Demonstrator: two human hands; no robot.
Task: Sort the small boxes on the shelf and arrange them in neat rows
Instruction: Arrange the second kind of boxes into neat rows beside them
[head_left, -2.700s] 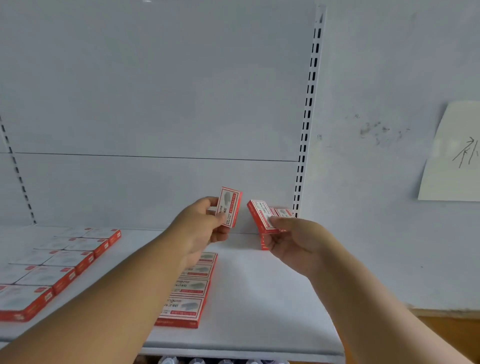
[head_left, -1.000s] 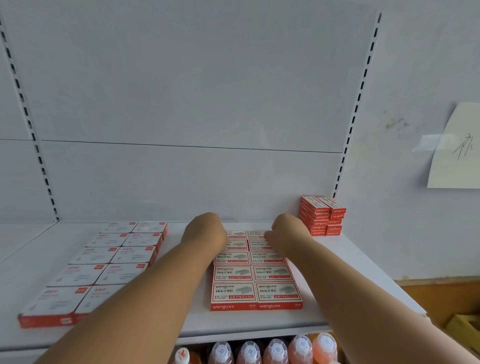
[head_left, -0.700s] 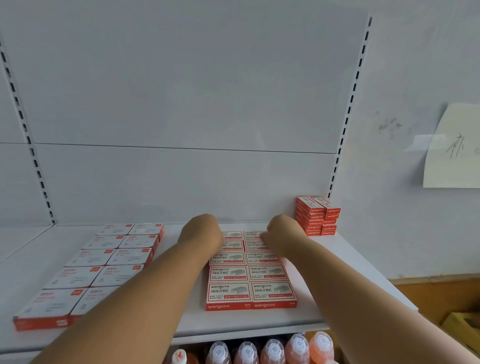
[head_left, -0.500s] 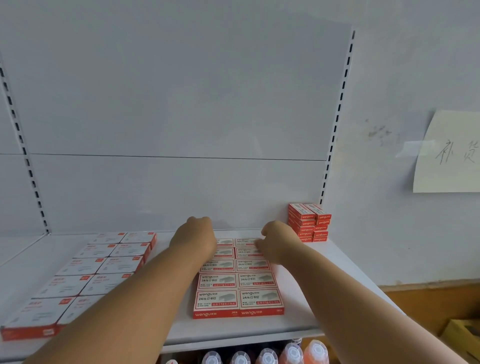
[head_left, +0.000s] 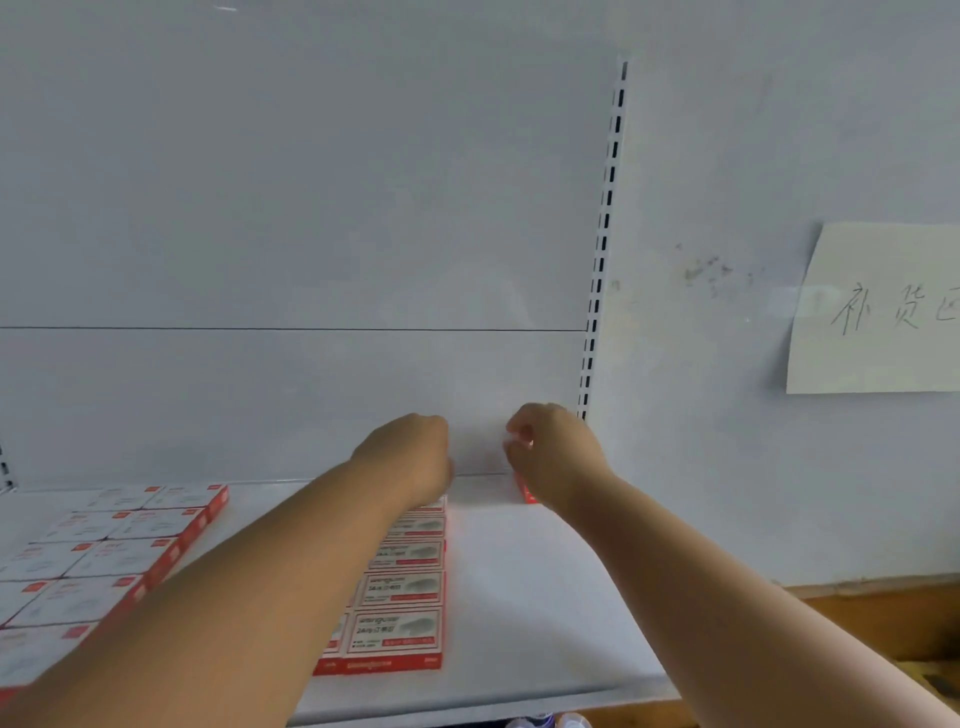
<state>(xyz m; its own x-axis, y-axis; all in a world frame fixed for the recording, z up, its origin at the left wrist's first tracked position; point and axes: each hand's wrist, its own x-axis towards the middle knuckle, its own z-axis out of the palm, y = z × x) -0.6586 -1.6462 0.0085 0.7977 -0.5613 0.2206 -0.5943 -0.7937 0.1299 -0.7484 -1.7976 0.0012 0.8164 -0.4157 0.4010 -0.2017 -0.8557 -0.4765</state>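
Observation:
Small red-and-white boxes (head_left: 404, 590) lie flat in neat rows in the middle of the white shelf (head_left: 540, 597); my left forearm covers their left column. My left hand (head_left: 410, 460) hovers over the far end of these rows, back toward me, fingers hidden. My right hand (head_left: 558, 457) is at the shelf's back right corner, fingers curled over the stack of small boxes (head_left: 527, 493). Only a red bottom corner and a pale sliver between thumb and fingers show. The frame is blurred.
A second group of larger flat red-and-white boxes (head_left: 109, 551) lies in rows on the shelf's left part. A slotted upright (head_left: 602, 244) bounds the shelf at the right. A paper note (head_left: 878, 312) is taped to the wall. Bottle caps (head_left: 550, 721) show below the shelf.
Both hands have lifted off the far end of the middle rows. My right hand has moved right onto the corner stack, which it now hides. The view has swung right.

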